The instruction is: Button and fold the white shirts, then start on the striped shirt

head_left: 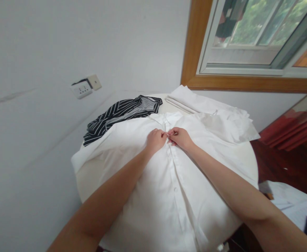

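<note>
A white button-up shirt (148, 189) lies front up across a round white table (90, 175), its collar (166, 119) toward the far side. My left hand (156, 139) pinches the front edge of the shirt just below the collar. Right beside it, my right hand (179, 137) has its thumb and finger closed on the same spot of the placket. The fingertips of both hands meet there and mostly hide what lies between them. Farther down, the placket hangs slightly parted, with a button (176, 189) showing on it.
A black-and-white striped garment (122, 113) lies crumpled behind the shirt at the left. Folded white cloth or bags (208, 105) sit at the back right. A wall with a socket (82, 89) borders the left, a wood-framed window (192, 78) the back. Papers (295, 203) lie lower right.
</note>
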A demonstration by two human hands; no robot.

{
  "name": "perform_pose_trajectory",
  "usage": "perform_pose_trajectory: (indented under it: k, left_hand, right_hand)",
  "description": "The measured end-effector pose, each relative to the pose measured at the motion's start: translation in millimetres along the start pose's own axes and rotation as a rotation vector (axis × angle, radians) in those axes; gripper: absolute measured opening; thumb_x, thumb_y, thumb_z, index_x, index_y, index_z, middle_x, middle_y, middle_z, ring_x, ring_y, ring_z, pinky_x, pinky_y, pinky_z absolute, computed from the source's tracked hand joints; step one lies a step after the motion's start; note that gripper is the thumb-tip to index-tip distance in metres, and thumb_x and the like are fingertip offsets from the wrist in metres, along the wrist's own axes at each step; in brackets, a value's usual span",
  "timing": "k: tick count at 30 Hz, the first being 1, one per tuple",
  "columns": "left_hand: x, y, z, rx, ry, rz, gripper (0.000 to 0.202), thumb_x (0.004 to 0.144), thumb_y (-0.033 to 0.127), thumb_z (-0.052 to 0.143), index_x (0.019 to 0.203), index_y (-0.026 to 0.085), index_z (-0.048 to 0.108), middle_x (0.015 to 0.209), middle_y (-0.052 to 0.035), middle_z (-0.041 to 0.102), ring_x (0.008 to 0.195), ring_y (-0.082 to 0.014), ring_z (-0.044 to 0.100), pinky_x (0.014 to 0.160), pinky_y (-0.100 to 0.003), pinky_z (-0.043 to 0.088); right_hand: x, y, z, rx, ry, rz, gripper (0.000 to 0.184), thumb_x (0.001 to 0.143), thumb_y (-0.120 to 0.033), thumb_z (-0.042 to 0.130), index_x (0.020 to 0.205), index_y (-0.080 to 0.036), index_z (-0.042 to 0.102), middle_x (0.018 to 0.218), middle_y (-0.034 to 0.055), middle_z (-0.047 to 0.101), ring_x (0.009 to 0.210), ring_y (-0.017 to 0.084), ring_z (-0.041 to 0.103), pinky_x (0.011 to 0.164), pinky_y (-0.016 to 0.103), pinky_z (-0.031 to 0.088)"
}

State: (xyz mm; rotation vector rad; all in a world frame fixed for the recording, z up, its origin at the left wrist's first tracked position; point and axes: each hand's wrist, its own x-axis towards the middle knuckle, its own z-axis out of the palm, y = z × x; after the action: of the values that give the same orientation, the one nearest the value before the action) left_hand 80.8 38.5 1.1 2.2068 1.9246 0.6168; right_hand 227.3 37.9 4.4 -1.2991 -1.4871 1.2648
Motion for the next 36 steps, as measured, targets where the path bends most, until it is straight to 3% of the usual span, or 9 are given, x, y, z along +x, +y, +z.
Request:
perform_pose_trajectory:
  k: [18,25,29,33,36]
  left_hand:
    - [-4,7,-5.3,0.071,0.002,-0.004,0.023,0.090,0.025,0.049,0.091,0.019,0.071,0.095,-0.0084,0.068,0.096,-0.0213,0.062,0.087,-0.031,0.046]
    - [-7,7,-8.0,0.098,0.017,0.055,0.023,0.092,0.026,0.048,0.091,0.019,0.070,0.092,-0.0077,0.067,0.091,-0.0204,0.062,0.083,-0.030,0.045]
    - [-5,2,-7.8,0.089,0.010,0.094,0.022,0.091,0.026,0.048,0.092,0.019,0.070,0.094,-0.0073,0.066,0.093,-0.0197,0.062,0.083,-0.029,0.045]
    - [-1,-4,-7.1,0.071,-0.019,0.123,0.022,0.091,0.024,0.049,0.093,0.019,0.070,0.094,-0.0066,0.067,0.092,-0.0188,0.062,0.084,-0.028,0.046]
    - [1,-7,-6.1,0.060,-0.025,0.135,0.022,0.090,0.023,0.049,0.092,0.018,0.070,0.093,-0.0061,0.067,0.091,-0.0184,0.062,0.084,-0.028,0.046]
  right_hand:
    - [-4,-2,-6,0.038,-0.072,-0.013,0.012,0.075,-0.010,0.064,0.081,-0.018,0.058,0.063,-0.0038,0.061,0.060,0.014,0.068,0.048,0.020,0.052]
    - [-5,-6,-9,0.013,-0.099,-0.017,0.004,0.082,-0.014,0.058,0.082,-0.017,0.060,0.064,-0.0020,0.062,0.062,0.014,0.066,0.051,0.021,0.053]
    - [-2,-4,-13,-0.221,-0.076,-0.132,0.010,0.086,-0.016,0.054,0.086,-0.016,0.065,0.061,-0.0021,0.060,0.056,0.012,0.060,0.050,0.021,0.047]
    - [2,1,-17,-0.516,0.031,-0.359,0.012,0.083,-0.015,0.060,0.085,-0.017,0.071,0.079,0.0018,0.068,0.068,0.012,0.058,0.067,0.022,0.046]
    - [5,4,-18,-0.568,0.042,-0.425,0.014,0.083,-0.014,0.061,0.087,-0.017,0.073,0.086,0.0031,0.069,0.071,0.012,0.057,0.070,0.023,0.044]
